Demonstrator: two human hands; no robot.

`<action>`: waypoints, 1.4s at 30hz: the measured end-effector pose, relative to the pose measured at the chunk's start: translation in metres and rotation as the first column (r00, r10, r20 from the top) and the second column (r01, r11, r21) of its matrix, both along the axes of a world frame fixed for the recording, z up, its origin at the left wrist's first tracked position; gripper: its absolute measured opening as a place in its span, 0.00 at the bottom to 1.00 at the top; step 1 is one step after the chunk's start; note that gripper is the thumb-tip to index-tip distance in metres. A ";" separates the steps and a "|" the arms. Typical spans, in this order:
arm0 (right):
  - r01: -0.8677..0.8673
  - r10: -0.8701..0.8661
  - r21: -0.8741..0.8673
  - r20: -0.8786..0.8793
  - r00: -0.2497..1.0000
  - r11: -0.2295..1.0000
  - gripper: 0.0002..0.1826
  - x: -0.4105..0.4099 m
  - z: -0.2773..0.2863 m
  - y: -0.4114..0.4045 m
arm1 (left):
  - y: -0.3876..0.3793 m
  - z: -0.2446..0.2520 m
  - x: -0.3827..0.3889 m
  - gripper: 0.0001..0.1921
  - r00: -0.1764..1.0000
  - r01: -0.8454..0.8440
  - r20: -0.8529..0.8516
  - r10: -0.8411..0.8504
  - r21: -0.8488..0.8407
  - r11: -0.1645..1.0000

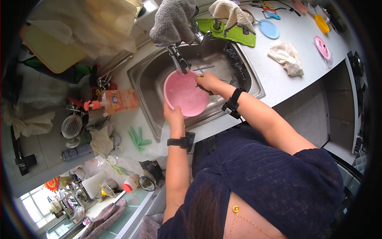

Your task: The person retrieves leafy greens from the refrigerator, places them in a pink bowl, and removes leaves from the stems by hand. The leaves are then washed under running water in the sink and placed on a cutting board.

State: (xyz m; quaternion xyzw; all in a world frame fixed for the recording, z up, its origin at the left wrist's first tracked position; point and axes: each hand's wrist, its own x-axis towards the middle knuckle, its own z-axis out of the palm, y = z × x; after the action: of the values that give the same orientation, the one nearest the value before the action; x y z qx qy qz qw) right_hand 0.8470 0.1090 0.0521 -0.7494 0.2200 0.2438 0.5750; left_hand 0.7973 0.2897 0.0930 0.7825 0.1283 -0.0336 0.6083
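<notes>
A round pink plastic basin (185,94) is held inside the stainless steel sink (148,79), below a chrome faucet (180,62). My left hand (173,117) grips its near left rim, with the thumb over the edge. At the basin's right rim, my right hand (209,82) is closed around something dark green (205,88), mostly covered by the fingers; whether it is a scouring pad or leaves is unclear. The basin's inside looks wet or whitish. Behind my right hand, a few thin sticks (204,68) lie in the sink.
A grey towel (173,22) drapes the faucet top, beside a green drain mat (249,39). Left of the sink are a pump bottle of orange liquid (121,101) and a green rubber glove (138,139). A cream cloth (286,57) lies on the right counter.
</notes>
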 end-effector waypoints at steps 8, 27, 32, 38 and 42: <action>0.635 -0.513 0.459 -0.374 0.772 0.621 0.11 -0.005 -0.011 -0.030 | 0.014 0.005 0.013 0.33 0.951 -0.061 0.271 -0.147 0.632 0.773; 0.759 -0.657 0.456 -0.398 0.641 0.465 0.10 0.005 -0.014 -0.039 | 0.047 0.043 0.004 0.34 0.800 -0.305 0.524 -0.292 0.774 0.554; 0.772 -0.681 0.475 -0.395 0.616 0.423 0.11 0.007 -0.019 -0.044 | 0.053 0.036 -0.005 0.33 0.782 -0.344 0.541 -0.309 0.789 0.510; 0.775 -0.678 0.448 -0.396 0.619 0.446 0.12 -0.002 -0.023 -0.048 | 0.058 0.027 -0.018 0.32 0.798 -0.334 0.531 -0.285 0.783 0.524; 0.820 -0.712 0.398 -0.420 0.562 0.412 0.12 -0.004 -0.031 -0.053 | 0.055 0.017 -0.027 0.32 0.827 -0.275 0.483 -0.288 0.794 0.542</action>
State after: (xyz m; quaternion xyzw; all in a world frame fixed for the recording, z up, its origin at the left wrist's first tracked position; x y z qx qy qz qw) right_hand 0.8428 0.0561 0.0208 -0.3363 0.5102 0.0730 0.7882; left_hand 0.7698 0.3451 0.1103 0.9489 -0.0596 0.2614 0.1662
